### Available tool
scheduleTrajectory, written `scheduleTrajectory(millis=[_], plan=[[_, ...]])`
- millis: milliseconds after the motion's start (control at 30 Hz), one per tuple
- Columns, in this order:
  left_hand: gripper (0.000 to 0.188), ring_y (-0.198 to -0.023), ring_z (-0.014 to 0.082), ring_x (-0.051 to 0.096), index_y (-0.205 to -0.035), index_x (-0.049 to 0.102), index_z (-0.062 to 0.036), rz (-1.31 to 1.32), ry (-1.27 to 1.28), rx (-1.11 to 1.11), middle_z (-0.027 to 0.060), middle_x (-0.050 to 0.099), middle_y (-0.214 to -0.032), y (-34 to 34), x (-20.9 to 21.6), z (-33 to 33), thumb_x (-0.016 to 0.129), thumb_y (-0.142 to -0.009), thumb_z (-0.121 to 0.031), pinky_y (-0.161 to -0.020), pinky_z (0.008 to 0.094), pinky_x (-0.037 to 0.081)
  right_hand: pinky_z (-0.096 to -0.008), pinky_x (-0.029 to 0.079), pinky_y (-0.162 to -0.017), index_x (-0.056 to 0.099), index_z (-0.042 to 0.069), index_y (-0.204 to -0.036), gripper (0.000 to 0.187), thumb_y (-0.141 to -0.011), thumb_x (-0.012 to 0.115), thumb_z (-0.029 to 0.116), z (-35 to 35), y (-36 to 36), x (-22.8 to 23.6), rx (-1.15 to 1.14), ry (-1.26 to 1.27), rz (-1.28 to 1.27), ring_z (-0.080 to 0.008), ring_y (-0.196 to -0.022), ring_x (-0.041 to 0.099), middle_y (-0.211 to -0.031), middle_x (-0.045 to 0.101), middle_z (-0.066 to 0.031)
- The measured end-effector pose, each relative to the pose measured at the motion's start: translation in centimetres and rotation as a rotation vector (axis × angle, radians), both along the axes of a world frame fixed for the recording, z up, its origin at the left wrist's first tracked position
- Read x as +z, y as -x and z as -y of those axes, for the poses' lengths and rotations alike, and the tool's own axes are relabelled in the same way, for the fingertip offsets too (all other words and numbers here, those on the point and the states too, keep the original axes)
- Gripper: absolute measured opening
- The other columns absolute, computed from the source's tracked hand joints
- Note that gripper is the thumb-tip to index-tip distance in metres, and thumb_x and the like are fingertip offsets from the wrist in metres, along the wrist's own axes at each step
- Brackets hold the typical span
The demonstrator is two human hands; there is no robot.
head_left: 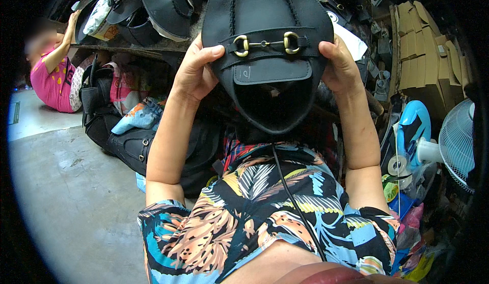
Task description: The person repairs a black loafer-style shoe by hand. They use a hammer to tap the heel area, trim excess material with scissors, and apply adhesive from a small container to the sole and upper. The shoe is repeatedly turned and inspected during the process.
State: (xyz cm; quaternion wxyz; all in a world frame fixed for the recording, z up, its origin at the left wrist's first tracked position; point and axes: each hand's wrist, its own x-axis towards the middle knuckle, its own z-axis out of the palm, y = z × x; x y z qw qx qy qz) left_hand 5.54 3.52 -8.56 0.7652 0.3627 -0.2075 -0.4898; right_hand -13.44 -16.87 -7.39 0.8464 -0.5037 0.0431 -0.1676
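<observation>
A black leather loafer upper (267,16) is held up in front of me, its opening toward my body. Across it runs a strap with a brass-coloured horsebit (266,44), and stitched seams go up both sides. My left hand (196,70) grips the left edge, thumb on the face near the horsebit. On the opposite edge my right hand (342,65) has the same kind of hold. The fingers of both hands are mostly hidden behind the leather.
More black uppers (165,6) are heaped at upper left, others (132,144) beside my left arm. A person in a pink top (53,83) is at far left. To the right are stacked cardboard pieces (425,55), a white fan (458,141) and plastic bags (410,223).
</observation>
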Motion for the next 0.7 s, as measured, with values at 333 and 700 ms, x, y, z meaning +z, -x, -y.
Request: scheduleTrajectory(millis=[333,700], plan=[[0.042,-0.114,0.0312,0.055,-0.098,0.070,-0.0149,1.928,-0.060,0.546,0.0122,0.059,-0.119,4.8,3.8,-0.2,0.083,-0.062,-0.030,-0.100,0.0453,0.042,-0.0283,0.058,-0.073,0.061,0.002,-0.105,0.030,-0.079,0.071,0.013,-1.7,-0.7,0.1,-0.109,-0.119,-0.114,-0.0139,-0.078,0.068,-0.091,0.068,-0.0052],[0.031,-0.122,0.0310,0.053,-0.096,0.070,-0.0076,1.742,0.044,0.413,0.0128,0.064,-0.116,4.7,4.5,-0.3,0.081,-0.069,-0.017,-0.104,0.0431,0.039,-0.0323,0.057,-0.080,0.059,0.000,-0.112,0.042,-0.074,0.067,0.015,-1.9,-0.6,-0.3,-0.150,-0.050,-0.032,-0.0180,-0.083,0.068,-0.097,0.067,-0.0087]])
